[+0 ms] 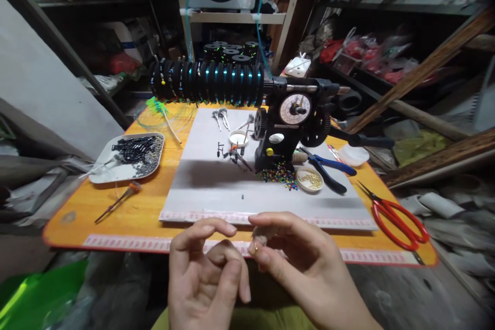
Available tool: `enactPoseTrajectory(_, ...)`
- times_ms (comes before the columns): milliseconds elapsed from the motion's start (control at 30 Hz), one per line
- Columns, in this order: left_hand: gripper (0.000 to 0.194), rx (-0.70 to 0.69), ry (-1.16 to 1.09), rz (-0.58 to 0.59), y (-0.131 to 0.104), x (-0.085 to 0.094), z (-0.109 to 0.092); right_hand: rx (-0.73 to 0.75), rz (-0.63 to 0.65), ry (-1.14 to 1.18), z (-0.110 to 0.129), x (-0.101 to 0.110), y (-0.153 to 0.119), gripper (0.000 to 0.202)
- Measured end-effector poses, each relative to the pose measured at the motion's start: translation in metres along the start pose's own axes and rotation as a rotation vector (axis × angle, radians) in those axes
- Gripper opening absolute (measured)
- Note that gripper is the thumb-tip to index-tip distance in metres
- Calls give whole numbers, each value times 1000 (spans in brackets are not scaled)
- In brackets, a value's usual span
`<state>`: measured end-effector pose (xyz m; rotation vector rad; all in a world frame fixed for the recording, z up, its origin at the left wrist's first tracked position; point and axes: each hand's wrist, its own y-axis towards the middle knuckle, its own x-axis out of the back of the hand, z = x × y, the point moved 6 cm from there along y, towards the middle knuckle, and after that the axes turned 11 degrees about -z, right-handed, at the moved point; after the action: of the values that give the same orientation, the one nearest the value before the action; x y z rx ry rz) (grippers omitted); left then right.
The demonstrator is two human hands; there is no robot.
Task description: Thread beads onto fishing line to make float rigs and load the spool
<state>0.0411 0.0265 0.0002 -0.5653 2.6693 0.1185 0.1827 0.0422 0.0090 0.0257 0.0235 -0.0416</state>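
Note:
My left hand (209, 276) is raised just in front of the table's near edge, its fingers curled and its thumb pressed towards the middle finger. Whatever it holds there, if anything, is too fine to see. Beside it my right hand (305, 252) pinches thumb and fingers together, with a tiny gold-coloured piece (256, 248) showing at the tips. Beyond the hands, a small grey bit (242, 197) lies on the white board (216, 196). A black hand-cranked winder (280, 134) with a dial stands on that board, carrying a row of black spools (209, 82).
A white tray (160, 157) of black and grey small parts sits left, near a thin screwdriver-like tool (118, 202). Coloured beads (280, 175), a dish of gold beads (310, 180), blue-black pliers (328, 172) and red-handled scissors (400, 224) are to the right.

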Motion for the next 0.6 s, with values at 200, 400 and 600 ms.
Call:
enactPoseTrajectory(200,28,-7,29,16,-1,-1,0,92,-9,3,5,0,4,16)
enactPoseTrajectory(400,30,11,33,39,-2,-4,0,131,-47,84,10,-1,11,14)
enactPoseTrajectory(600,32,25,26,39,-4,-4,-1,278,-51,-2,25,-5,12,14)
